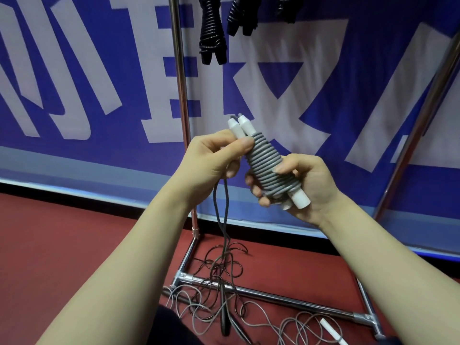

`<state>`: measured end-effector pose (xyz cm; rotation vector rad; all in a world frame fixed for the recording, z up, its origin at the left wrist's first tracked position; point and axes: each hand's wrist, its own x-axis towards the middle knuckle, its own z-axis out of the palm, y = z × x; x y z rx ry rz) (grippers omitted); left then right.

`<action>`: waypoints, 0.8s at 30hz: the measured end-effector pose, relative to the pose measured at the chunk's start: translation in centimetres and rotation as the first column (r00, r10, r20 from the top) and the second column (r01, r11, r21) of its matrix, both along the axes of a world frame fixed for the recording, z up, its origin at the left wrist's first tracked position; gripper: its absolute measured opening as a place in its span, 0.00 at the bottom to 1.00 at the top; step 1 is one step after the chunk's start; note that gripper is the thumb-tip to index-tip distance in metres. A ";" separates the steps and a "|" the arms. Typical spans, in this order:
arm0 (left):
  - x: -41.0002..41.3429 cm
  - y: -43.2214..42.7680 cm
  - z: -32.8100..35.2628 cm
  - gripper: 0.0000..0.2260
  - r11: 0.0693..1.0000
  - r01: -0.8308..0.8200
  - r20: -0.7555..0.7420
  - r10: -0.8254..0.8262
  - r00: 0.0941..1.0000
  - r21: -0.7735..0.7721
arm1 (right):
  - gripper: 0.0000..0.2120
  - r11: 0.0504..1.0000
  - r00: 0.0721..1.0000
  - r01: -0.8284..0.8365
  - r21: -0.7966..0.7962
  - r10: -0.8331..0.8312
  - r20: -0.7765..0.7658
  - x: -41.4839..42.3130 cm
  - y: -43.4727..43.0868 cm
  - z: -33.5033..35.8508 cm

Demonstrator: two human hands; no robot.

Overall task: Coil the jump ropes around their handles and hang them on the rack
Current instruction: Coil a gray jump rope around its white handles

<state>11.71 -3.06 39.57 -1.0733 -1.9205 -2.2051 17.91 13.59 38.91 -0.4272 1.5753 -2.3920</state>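
Both hands are up in front of the chest, working one bundle between them. The right hand (306, 188) grips the lower part of a grey jump rope (265, 161) that is wound in tight turns around its two white handles (245, 125). Its thumb presses across the coils and its fingers curl round the far side. The handles lie side by side and tilted, their tapered tips pointing up and to the left and their blunt ends sticking out below the palm. The left hand (216, 155) is closed at the upper end of the bundle, thumb and fingertips pinching two dark strands (222, 210) right beside the top coils. These strands hang from under that hand down to the floor. They look like the loose part of the same rope, though their shade is darker and the join is hidden by the fingers, so I cannot be sure. Below, they run into a tangle of loose ropes (224, 272) lying over the base bar of the chrome rack (179, 70), with a black handle (225, 319) and a stray white handle (332, 329) among them. Three black coiled ropes (212, 33) hang at the top of the rack, cut by the frame's upper edge. Behind stands a blue banner (74, 135) with large white characters, and the floor (62, 232) is red.
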 end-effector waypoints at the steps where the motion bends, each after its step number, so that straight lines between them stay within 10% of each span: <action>1: -0.1 0.0 -0.1 0.16 0.999 -0.038 0.001 0.038 0.999 -0.003 | 0.19 0.987 0.993 0.119 0.111 -0.118 -0.012 0.0 -0.3 0.2; 6: -0.5 0.5 -0.5 0.10 0.976 -0.217 0.073 0.218 0.973 -0.022 | 0.28 0.619 0.832 0.554 0.557 -0.391 -0.394 0.0 -1.2 0.3; 12: 0.1 2.3 -0.8 0.10 0.963 -0.270 0.151 0.269 0.951 -0.015 | 0.40 0.070 0.624 0.773 0.630 -0.263 -0.736 0.0 -2.0 -1.1; 18: 0.4 1.8 -0.8 0.10 0.983 -0.149 0.099 0.159 0.982 -0.106 | 0.36 0.018 0.588 0.789 0.614 -0.316 -0.745 0.2 -1.3 -0.7; 24: -0.1 -0.1 -0.3 0.09 0.984 0.080 0.031 -0.076 0.997 -0.158 | 0.37 0.558 0.728 0.683 0.470 -0.479 -0.489 0.7 -0.5 0.4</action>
